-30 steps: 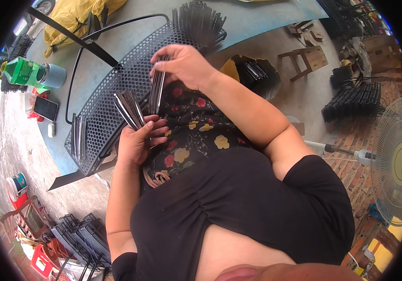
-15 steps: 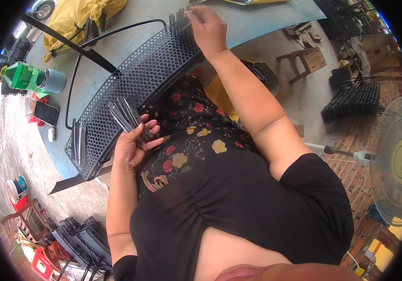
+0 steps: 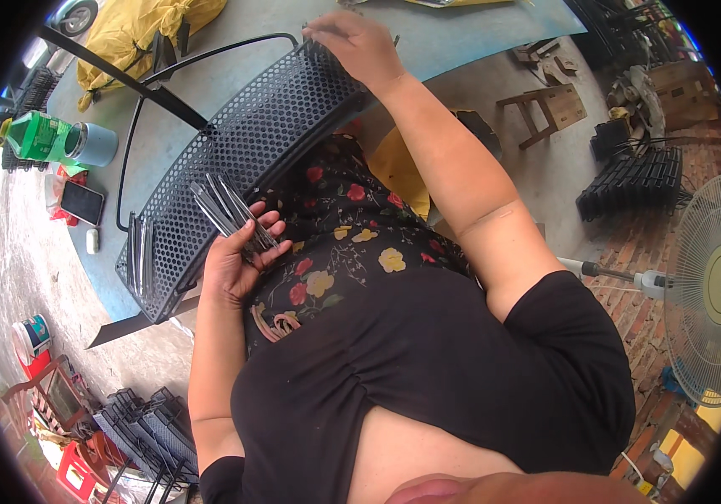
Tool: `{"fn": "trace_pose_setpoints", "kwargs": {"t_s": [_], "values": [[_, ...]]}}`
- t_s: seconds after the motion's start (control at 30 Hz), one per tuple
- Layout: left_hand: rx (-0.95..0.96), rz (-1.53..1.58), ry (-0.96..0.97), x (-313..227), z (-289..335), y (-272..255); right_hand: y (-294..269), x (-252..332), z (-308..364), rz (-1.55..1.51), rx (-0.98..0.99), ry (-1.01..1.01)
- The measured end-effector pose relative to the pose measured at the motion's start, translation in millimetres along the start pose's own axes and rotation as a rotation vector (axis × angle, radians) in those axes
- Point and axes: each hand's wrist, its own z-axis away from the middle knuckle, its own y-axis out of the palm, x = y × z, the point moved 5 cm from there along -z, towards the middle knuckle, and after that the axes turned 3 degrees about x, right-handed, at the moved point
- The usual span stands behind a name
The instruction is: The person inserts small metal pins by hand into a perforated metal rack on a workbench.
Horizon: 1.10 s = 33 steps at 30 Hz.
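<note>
strips (image 3: 223, 206): thin, dark, glossy, loosely fanned, slanting up-left from the left hand (image 3: 239, 256) | tray (image 3: 251, 118): black, perforated, curved, set diagonally, upper-right end partly hidden by the right hand (image 3: 356, 50), contact unclear | second bundle (image 3: 142, 256): similar strips, side by side, at the tray's lower-left end

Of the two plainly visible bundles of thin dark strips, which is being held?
The fanned bundle in the left hand; the other bundle lies untouched at the perforated rack's left end.

Left grip (image 3: 233, 265) holding thin dark strips (image 3: 223, 205), right grip (image 3: 359, 50) at perforated black tray's end (image 3: 320, 74)
</note>
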Motion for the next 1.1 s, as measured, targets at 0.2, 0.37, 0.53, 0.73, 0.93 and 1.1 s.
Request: {"fn": "trace_pose_setpoints", "kwargs": {"t_s": [0.2,0.37,0.53,0.73,0.93,1.1], "values": [[0.041,-0.002,0.014,-1.3,3.5,2.3,1.5,3.0,-4.3,-0.002,0.299,0.043],[0.093,0.007,0.01,-2.5,4.2,0.4,-10.1,4.1,-0.6,0.003,0.405,0.052],[0.066,0.012,-0.035,-1.4,2.7,-1.7,-12.9,-7.9,6.5,-0.169,0.46,0.128],[0.054,0.056,-0.027,-1.3,1.8,-3.2,2.3,7.3,-5.9,-0.01,0.445,0.066],[0.076,0.062,-0.017,-1.0,2.6,-2.9,15.1,0.9,-11.8,-0.011,0.495,0.033],[0.032,0.08,-0.008,-1.4,3.6,-4.6,11.0,34.9,-20.9,0.598,0.121,-0.268]]}}
